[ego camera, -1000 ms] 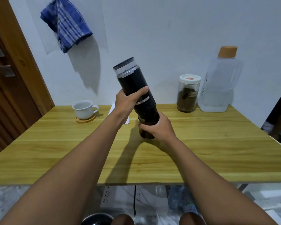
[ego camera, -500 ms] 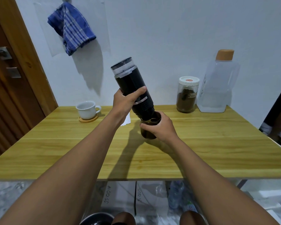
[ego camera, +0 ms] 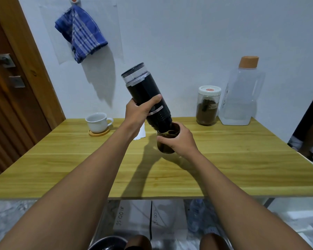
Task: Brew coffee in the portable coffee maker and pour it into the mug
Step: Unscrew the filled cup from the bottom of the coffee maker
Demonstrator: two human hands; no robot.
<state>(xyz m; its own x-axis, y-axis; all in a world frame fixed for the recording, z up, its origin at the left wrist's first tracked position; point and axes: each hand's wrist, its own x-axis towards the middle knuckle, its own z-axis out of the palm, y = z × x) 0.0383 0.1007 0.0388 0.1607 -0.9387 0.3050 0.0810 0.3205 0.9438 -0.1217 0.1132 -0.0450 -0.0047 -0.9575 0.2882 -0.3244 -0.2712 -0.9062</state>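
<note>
My left hand [ego camera: 136,112] grips the black portable coffee maker [ego camera: 146,98] around its middle, tilted with its top leaning up and left. Its lower end sits at the mouth of a dark transparent cup [ego camera: 167,141] that holds dark liquid. My right hand [ego camera: 181,140] is wrapped round that cup, which stands on the wooden table [ego camera: 242,159]. A white mug [ego camera: 97,122] sits on a round wooden coaster [ego camera: 98,132] at the table's back left, apart from both hands.
A jar of ground coffee with a white lid [ego camera: 207,105] and a clear water jug with an orange cap [ego camera: 240,92] stand at the back right. White paper [ego camera: 140,133] lies behind my left wrist. A blue checked cloth [ego camera: 80,32] hangs on the wall. A wooden door [ego camera: 9,83] is at left.
The coffee maker's lower end has come off the dark cup and tipped toward its rim, while the right hand keeps hold of the cup. The camera has shifted slightly.
</note>
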